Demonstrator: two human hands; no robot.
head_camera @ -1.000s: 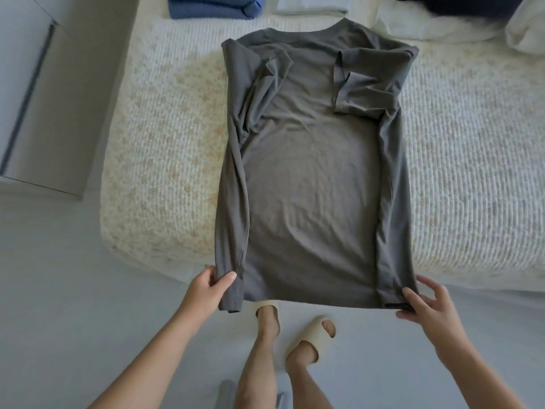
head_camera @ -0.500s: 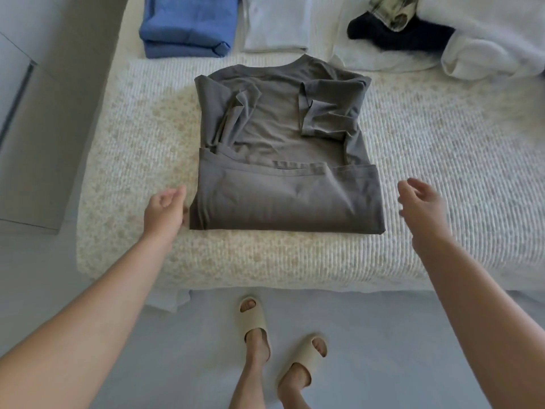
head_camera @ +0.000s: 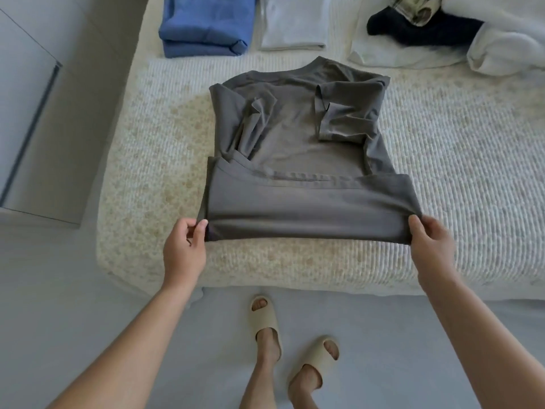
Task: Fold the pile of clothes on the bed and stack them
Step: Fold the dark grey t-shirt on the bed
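A grey t-shirt [head_camera: 300, 149] lies on the cream bed [head_camera: 460, 178], sleeves tucked in and its lower part folded up over the middle. My left hand [head_camera: 184, 249] pinches the near left corner of the folded edge. At the near right corner my right hand [head_camera: 432, 246] grips the same edge, which is raised slightly off the bed. Farther back lie a folded blue garment [head_camera: 206, 25] and a folded white garment [head_camera: 295, 25]. An unfolded pile [head_camera: 442, 31] of dark, checked and white clothes sits at the back right.
The bed's near edge runs just below my hands. My feet in beige slippers [head_camera: 265, 317] stand on the grey floor. A pale cabinet or wall panel [head_camera: 35, 113] stands to the left of the bed.
The shirt's hem, hanging over the bed edge a second ago, was folded up onto the shirt. My hands let go briefly and now grip the two near corners of the fold.
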